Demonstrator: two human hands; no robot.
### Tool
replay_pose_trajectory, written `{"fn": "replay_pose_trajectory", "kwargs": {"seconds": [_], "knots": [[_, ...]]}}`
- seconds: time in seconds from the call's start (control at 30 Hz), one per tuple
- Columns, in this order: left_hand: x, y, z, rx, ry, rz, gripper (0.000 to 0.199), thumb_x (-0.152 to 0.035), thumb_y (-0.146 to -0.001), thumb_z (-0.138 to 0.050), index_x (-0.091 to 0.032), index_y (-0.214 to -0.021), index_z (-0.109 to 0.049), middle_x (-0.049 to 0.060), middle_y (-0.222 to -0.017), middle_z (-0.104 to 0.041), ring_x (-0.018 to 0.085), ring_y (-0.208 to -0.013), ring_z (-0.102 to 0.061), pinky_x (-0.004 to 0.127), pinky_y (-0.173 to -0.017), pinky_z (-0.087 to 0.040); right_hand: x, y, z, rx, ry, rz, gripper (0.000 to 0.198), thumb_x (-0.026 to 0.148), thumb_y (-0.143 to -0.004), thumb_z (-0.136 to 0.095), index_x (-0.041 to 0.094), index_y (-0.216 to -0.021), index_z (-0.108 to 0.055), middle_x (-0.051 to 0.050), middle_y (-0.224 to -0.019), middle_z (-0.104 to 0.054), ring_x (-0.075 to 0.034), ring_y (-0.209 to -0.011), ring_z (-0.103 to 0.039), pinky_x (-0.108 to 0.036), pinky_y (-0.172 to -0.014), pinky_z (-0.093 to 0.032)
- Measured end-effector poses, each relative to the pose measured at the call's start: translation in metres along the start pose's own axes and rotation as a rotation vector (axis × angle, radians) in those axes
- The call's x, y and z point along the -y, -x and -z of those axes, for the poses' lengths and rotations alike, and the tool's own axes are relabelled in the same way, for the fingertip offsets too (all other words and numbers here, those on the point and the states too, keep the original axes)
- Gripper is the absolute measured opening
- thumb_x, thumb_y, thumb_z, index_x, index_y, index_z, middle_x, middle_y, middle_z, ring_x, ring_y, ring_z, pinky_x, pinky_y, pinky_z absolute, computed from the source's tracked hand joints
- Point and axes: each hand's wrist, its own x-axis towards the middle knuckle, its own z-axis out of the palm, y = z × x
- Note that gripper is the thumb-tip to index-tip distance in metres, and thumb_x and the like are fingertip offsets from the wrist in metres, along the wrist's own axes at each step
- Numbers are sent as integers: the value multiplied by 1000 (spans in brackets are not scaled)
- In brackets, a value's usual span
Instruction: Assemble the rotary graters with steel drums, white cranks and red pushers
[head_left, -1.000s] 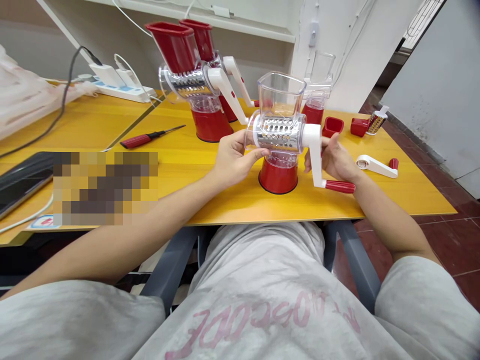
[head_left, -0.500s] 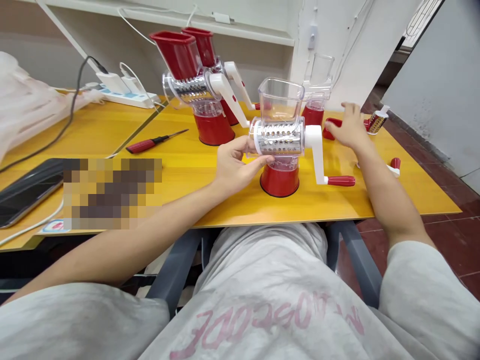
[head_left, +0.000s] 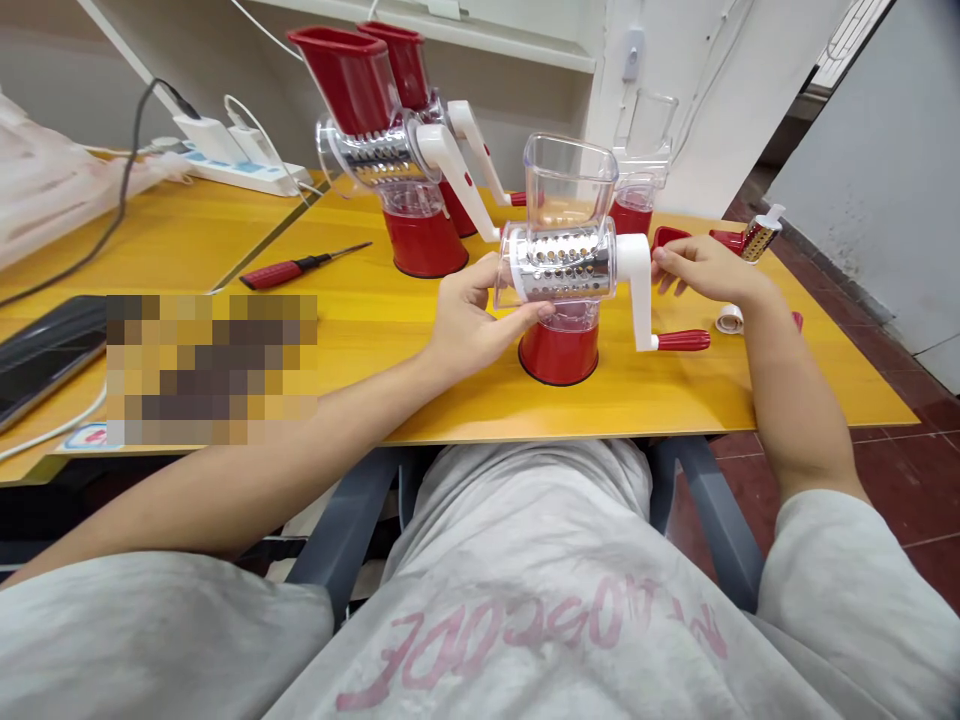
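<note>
A rotary grater (head_left: 568, 262) stands upright in front of me, with a clear hopper, a perforated metal drum and a red base. My left hand (head_left: 480, 325) grips its left side, thumb low near the base's clear neck and fingers partly hidden behind the housing. On the grater's right side, the white crank (head_left: 640, 295) hangs down to a red handle (head_left: 682, 341). My right hand (head_left: 705, 268) hovers just right of the crank's hub, palm down, fingers loosely bent and apart, nothing visible in them. Behind its fingertips lies a red plastic part (head_left: 670, 237).
Two graters with red hoppers (head_left: 345, 80) stand at the back left, another clear one (head_left: 645, 150) at the back right. A loose drum (head_left: 761, 236) and white ring (head_left: 729, 319) lie rightward. A screwdriver (head_left: 281, 271), phone (head_left: 52, 350) and power strip (head_left: 247, 170) are left.
My right hand has come left and lower, from above the red part to beside the crank. My left hand keeps its hold on the grater. The view has shifted slightly.
</note>
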Motion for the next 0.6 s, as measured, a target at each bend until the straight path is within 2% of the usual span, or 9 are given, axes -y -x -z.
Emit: {"fn": "replay_pose_trajectory", "kwargs": {"seconds": [0.07,0.1,0.13,0.2,0.3,0.43,0.53,0.6], "knots": [[-1,-1,0,12,4,9,73,-92,-86,-113,-25,-92,-87,10,-103,-92,30,-99,-85,49,-101,-72,23,22,13,327,-143,-14,83,106,-101,-89,23,-100,-95,-15,-100,-91,-31,-84,-84,-46,-76,-74],[-1,-1,0,17,2,12,72,-91,-86,-113,-24,-93,-87,10,-103,-92,30,-100,-86,49,-102,-72,34,33,19,433,-154,-18,76,99,-93,-102,24,-100,-97,-13,-96,-90,-29,-80,-83,-41,-68,-70],[-2,-1,1,19,0,13,72,-90,-86,-114,-24,-93,-88,10,-103,-92,30,-99,-86,49,-101,-72,45,44,23,490,-153,-17,68,91,-88,-111,25,-101,-99,-11,-92,-89,-28,-77,-81,-38,-64,-66],[-3,0,1,13,-3,7,72,-90,-83,-117,-24,-95,-90,10,-103,-93,29,-96,-85,48,-99,-72,66,65,27,568,-101,1,54,78,-89,-115,28,-106,-102,-7,-91,-90,-27,-75,-81,-38,-64,-65],[-2,1,1,-2,-3,-1,75,-91,-80,-118,-24,-99,-92,10,-104,-93,29,-96,-86,47,-96,-72,92,95,24,526,65,83,41,67,-93,-113,30,-108,-102,-7,-100,-94,-30,-82,-84,-42,-71,-66],[2,1,0,9,5,-44,72,-92,-87,-112,-24,-102,-94,12,-106,-94,31,-100,-88,48,-99,-72,123,139,20,355,248,203,22,51,-106,-97,32,-100,-89,-9,-97,-89,-30,-76,-75,-46,-66,-54],[5,1,1,20,-13,-52,69,-92,-92,-109,-25,-101,-94,12,-109,-95,33,-106,-88,52,-105,-72,149,172,30,275,330,313,25,57,-117,-82,36,-105,-85,-7,-96,-88,-31,-73,-74,-54,-65,-57],[5,1,2,35,-13,-47,67,-91,-92,-109,-26,-101,-95,13,-112,-95,34,-110,-88,54,-110,-72,164,187,39,146,371,386,20,62,-120,-80,45,-121,-90,-5,-107,-92,-33,-78,-79,-62,-73,-66]]}}
